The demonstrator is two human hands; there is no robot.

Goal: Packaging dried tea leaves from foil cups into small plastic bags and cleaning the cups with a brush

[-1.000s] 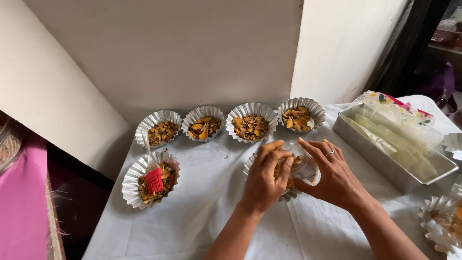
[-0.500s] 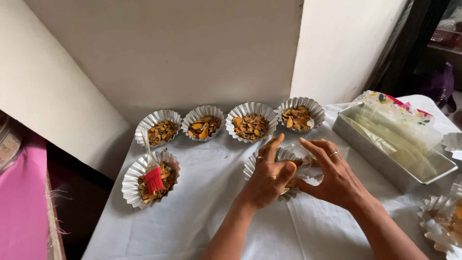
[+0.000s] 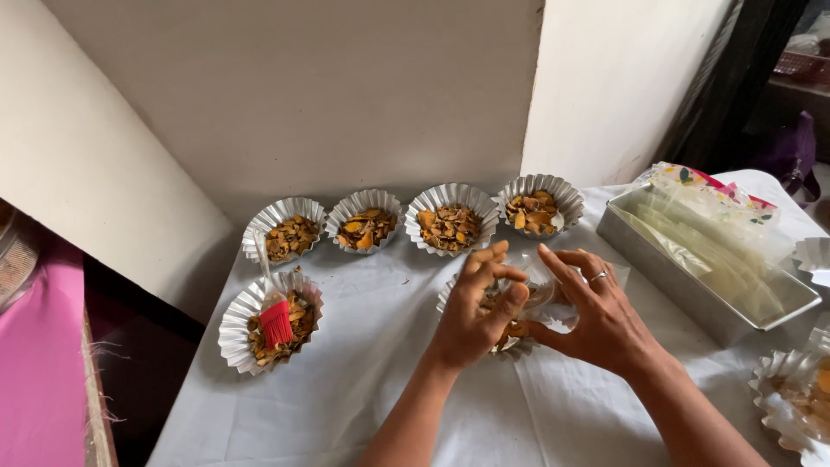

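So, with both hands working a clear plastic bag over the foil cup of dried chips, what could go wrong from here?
1. The left hand and right hand pinch a thin clear plastic bag right above a fluted foil cup; a slip might tip the light cup and scatter the chips.
2. The red silicone brush rests loosely in another foil cup near the edge of the white tablecloth; a tug on the cloth could knock it off.

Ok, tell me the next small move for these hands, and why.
Probably spread the mouth of the clear plastic bag wider. Both the left hand and the right hand pinch it right above a fluted foil cup of orange-brown pieces, and the film looks crumpled, not yet open enough to take anything.
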